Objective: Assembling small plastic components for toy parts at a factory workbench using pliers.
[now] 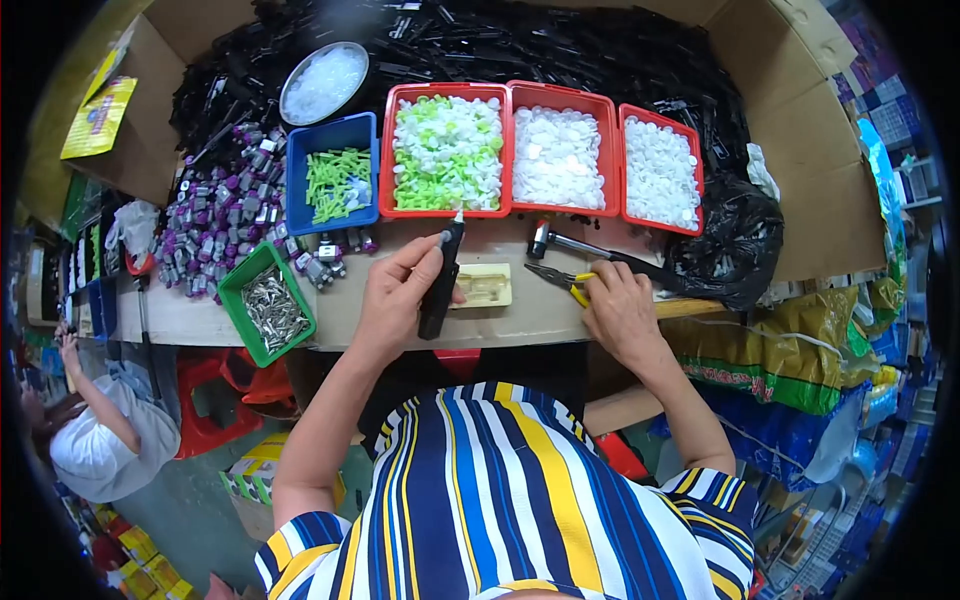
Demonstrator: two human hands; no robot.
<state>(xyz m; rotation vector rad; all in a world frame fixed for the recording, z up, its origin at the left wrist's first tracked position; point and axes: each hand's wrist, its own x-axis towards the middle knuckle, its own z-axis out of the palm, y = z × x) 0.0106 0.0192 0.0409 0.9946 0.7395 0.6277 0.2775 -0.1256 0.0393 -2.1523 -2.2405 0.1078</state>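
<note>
My left hand [393,292] is closed on a long black plastic piece [438,295] with a small pale tip at its far end. The piece stands at a slant over the table's front. Behind it lies a small cream rectangular block [488,289] with a recess. My right hand [620,310] has its fingers curled over the yellow handles of a pair of pliers [550,275]. The pliers rest on the table, jaws pointing left toward the block. A hammer [600,252] lies just beyond them.
Red bins hold green and white parts [447,150], white caps [558,155] and more white caps [660,170]. A blue bin [332,135], a green bin of metal pieces [268,305] and purple-grey parts [222,210] lie left. Black parts [480,45] are heaped behind. Another person [115,430] sits left.
</note>
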